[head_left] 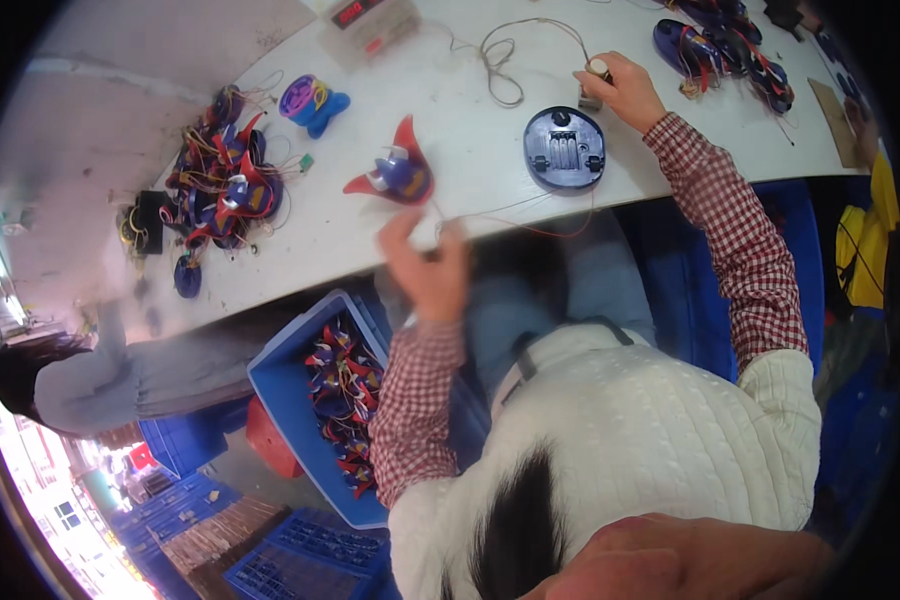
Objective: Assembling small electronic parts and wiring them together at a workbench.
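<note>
The right hand (622, 88) reaches toward the tabletop's far edge, fingers closed around a small cylindrical metal part (598, 70) wired to a loose coil of thin cable (500, 55). Just beside it lies a dark blue oval plastic base (564, 148), underside up. The left hand (425, 265) hovers blurred at the near edge below a red-winged blue toy shell (398, 172); whether its fingers pinch the thin red wire (530, 228) there I cannot tell. That wire drapes over the edge, so a tug could drag the base off. The white worn tabletop (450, 120) carries tangled toy heaps; blue plastic crates (290, 390) stand below.
</note>
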`<move>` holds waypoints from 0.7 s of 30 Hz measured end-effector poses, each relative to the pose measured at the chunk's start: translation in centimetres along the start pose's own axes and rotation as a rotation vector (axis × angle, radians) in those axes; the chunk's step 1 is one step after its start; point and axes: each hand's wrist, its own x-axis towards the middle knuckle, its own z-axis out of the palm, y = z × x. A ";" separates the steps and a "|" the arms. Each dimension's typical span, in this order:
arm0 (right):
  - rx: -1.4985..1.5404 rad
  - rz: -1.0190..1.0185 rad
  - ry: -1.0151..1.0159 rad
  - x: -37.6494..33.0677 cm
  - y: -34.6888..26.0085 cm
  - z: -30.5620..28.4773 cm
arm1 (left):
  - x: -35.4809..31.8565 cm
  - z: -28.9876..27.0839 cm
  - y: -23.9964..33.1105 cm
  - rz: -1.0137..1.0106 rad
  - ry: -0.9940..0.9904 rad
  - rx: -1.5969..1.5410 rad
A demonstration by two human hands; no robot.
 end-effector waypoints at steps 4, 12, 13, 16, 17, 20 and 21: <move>0.067 -0.118 0.273 -0.4 -6.9 -0.7 | 2.1 -3.4 -4.5 -0.256 0.096 0.088; 0.236 -0.518 -0.278 -7.1 -20.3 7.3 | 6.3 0.8 -4.6 -0.367 0.065 0.107; 0.168 -0.508 -0.354 -7.3 -20.5 8.2 | 6.2 1.4 -4.9 -0.357 0.075 0.112; 0.086 -0.480 -0.523 -7.3 -20.8 9.0 | 6.3 2.0 -5.9 -0.339 0.098 0.367; 0.134 -0.463 -0.535 -7.2 -20.3 8.6 | 6.4 2.0 -5.9 -0.351 0.077 0.357; 0.433 -0.340 -0.531 -5.3 -18.7 5.2 | 6.6 0.7 -4.8 -0.401 0.083 -0.385; 0.534 -0.294 -0.491 -4.6 -18.1 4.2 | 7.0 -0.2 -5.2 -0.440 -0.003 -0.567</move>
